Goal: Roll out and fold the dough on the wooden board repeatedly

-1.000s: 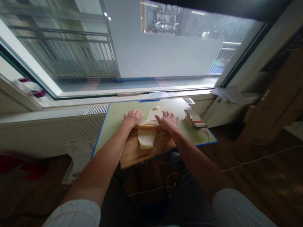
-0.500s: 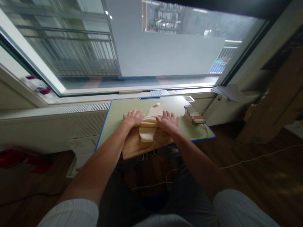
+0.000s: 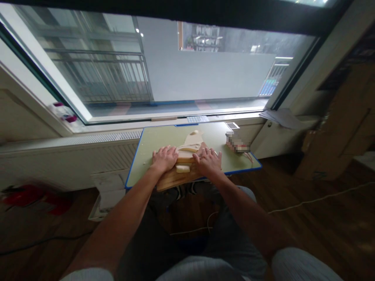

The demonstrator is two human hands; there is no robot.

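A wooden rolling pin (image 3: 186, 160) lies crosswise over pale dough. Its two ends are hidden under my hands. My left hand (image 3: 164, 158) rests on the left end, palm down, fingers stretched forward. On the right end my right hand (image 3: 209, 160) presses the same way, its fingers spread. Behind the pin the soft dough sheet (image 3: 191, 142) is wrinkled and reaches beyond the board. A short strip of dough (image 3: 183, 169) shows in front of the pin. Underneath is a wooden board (image 3: 171, 180), partly covered by my hands.
The board stands on a green blue-edged table (image 3: 140, 156) below a window. A partly blurred-out object (image 3: 238, 144) lies at its right. A bottle (image 3: 64, 112) and papers (image 3: 279, 118) are on the sill. Cardboard boxes (image 3: 328, 144) stand right; a red object (image 3: 35, 199) is left on the floor.
The rolling pin and both hands have come nearer to the board's front edge, so less dough shows in front of the pin. The camera view has tilted slightly upward.
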